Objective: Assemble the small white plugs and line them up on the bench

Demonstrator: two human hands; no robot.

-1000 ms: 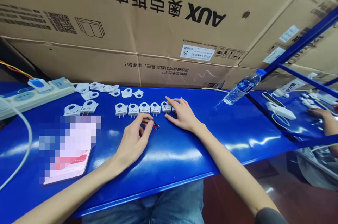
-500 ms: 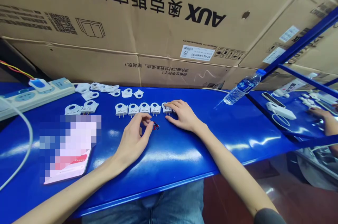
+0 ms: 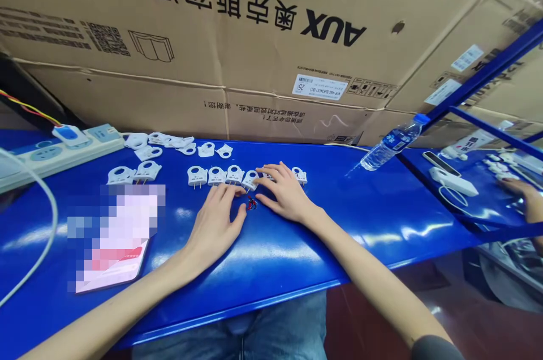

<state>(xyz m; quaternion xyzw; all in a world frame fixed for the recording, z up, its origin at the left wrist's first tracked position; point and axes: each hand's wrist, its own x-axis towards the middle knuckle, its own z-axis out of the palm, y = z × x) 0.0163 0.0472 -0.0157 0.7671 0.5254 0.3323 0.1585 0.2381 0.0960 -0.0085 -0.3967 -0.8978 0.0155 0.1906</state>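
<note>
A row of white two-pin plugs with round holes in their tops lies before my hands, among them a plug at the left end point(image 3: 197, 176). My right hand point(image 3: 284, 193) is spread, its fingertips at the edge of a slightly tilted plug point(image 3: 249, 180); it partly covers the plug beside that one. My left hand point(image 3: 218, 215) has its fingers bent over the front of the row, the thumb apart; I see nothing held in it. A small bundle of red and black wires point(image 3: 251, 203) sits between the two thumbs. Another plug point(image 3: 299, 175) stands right of my right hand.
White ring-shaped parts point(image 3: 206, 149) lie behind the row. Two more plugs point(image 3: 147, 171), a phone point(image 3: 112, 264) and a power strip point(image 3: 85, 145) are at left. A water bottle point(image 3: 392, 142) stands by the blue frame point(image 3: 479, 85); another person's hand point(image 3: 520, 187) is beyond it.
My right hand has shifted left and toward me, uncovering the plug on its right. The plug between my hands is now tilted. My left fingers have straightened somewhat, away from the thumb.
</note>
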